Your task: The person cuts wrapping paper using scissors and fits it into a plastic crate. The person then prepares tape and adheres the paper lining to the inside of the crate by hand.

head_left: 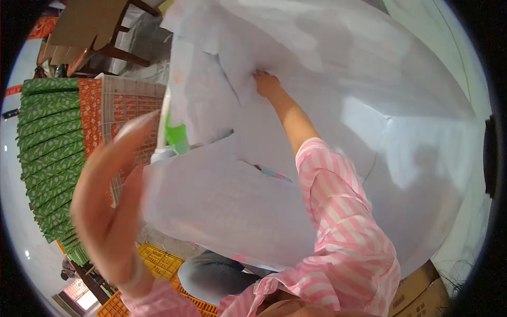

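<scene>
A large white sheet [317, 58] with several slits covers most of the view, its right part creased and lit in patches. My right hand [266, 84] reaches forward and touches the sheet near its upper middle; what its fingertips hold, if anything, cannot be made out. Close to the camera at the left, my left hand [111, 201] is raised and blurred, its fingers extended and nothing visible in them. Beside it, a bright green piece [177, 138] sits at the sheet's left edge. Through a slit near the middle, a small coloured strip [272, 173] shows.
Green patterned cloth [53, 153] hangs in pleats at the left, next to a pale plastic crate [127, 100]. A wooden chair [119, 50] stands at the upper left. Yellow crates [158, 259] lie below, and a cardboard box [420, 293] is at the lower right.
</scene>
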A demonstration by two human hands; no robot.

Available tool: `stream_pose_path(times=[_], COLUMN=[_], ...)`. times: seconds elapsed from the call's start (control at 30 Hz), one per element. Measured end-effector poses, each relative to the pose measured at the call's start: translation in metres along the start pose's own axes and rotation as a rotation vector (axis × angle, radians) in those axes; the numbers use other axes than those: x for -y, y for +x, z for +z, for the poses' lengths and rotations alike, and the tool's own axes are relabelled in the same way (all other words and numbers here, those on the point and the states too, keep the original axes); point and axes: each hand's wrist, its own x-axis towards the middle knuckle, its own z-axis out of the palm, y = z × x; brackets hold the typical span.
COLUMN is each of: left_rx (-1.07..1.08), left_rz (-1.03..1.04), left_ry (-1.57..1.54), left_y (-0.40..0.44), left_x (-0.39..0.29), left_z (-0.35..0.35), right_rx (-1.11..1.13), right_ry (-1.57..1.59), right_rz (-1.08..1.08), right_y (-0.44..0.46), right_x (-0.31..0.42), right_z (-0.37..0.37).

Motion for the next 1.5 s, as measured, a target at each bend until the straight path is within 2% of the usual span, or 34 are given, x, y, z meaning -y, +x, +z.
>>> stream_pose_path(times=[0.03,0.1,0.17,0.3,0.37,0.4,0.43,0.5,0.53,0.63,0.7,0.87,0.93,1.03,1.1,1.27,1.33,1.43,1.5], left_rx=[-0.295,-0.425,-0.663,-0.689,-0.975,-0.722,-0.740,-0.678,-0.705,-0.763,-0.721,-0.681,-0.566,-0.543,-0.567,-0.612,-0.447,-0.363,-0.352], left_rz=[-0.076,-0.006,-0.227,-0.202,-0.489,-0.496,-0.506,-0.321,-0.301,-0.325,-0.333,-0.371,-0.296,-0.275,-0.293,-0.307,-0.293,-0.338,-0.378], left_ry=[-0.195,-0.535,-0.542,-0.653,-0.717,-0.795,-0.798,-0.893,-0.870,-0.897,-0.947,-1.104,-1.161,-1.137,-1.157,-1.223,-1.317,-1.384,-1.401], left_y=[-0.041,-0.095,-0.141,-0.182,-0.182,-0.189,-0.196,-0.203,-0.204,-0.195,-0.190,-0.187,-0.187,-0.181,-0.176,-0.163,-0.158,-0.155,-0.153], left_x=[0.019,0.055,0.076,0.098,0.100,0.105,0.108,0.108,0.110,0.111,0.111,0.104,0.097,0.088,0.082,0.065,0.059,0.060,0.063], left_z=[-0.016,-0.048,-0.049,-0.022,0.000,-0.005,-0.004,-0.009,-0.011,-0.006,-0.006,0.002,0.002,0.006,0.008,0.014,0.015,0.020,0.022], right_rx=[-0.004,0.161,0.148,0.109,0.082,0.053,0.059,0.067,0.068,0.073,0.034,0.030,0.025,-0.105,-0.063,0.051,0.127,0.108,0.187], right_ry=[0.004,0.030,0.027,0.029,-0.034,-0.072,-0.080,-0.185,-0.178,-0.124,-0.006,-0.132,-0.172,-0.163,-0.196,-0.267,-0.316,-0.302,-0.351], right_rz=[-0.014,0.100,0.091,0.050,0.047,0.052,0.035,0.087,0.084,0.035,0.037,0.049,0.056,0.068,0.145,0.134,0.153,0.146,0.082], right_y=[0.003,0.005,0.003,-0.011,-0.011,-0.009,-0.007,-0.008,-0.009,-0.010,-0.016,-0.025,-0.028,-0.039,-0.056,-0.054,-0.058,-0.051,-0.049], right_x=[0.002,0.008,0.008,0.021,0.026,0.031,0.032,0.035,0.033,0.028,0.029,0.046,0.044,0.036,0.032,0.047,0.055,0.051,0.046], right_z=[-0.007,-0.024,-0.022,-0.017,0.004,0.009,0.014,0.023,0.023,0.016,0.016,0.031,0.033,0.041,0.050,0.027,0.026,0.026,0.019])
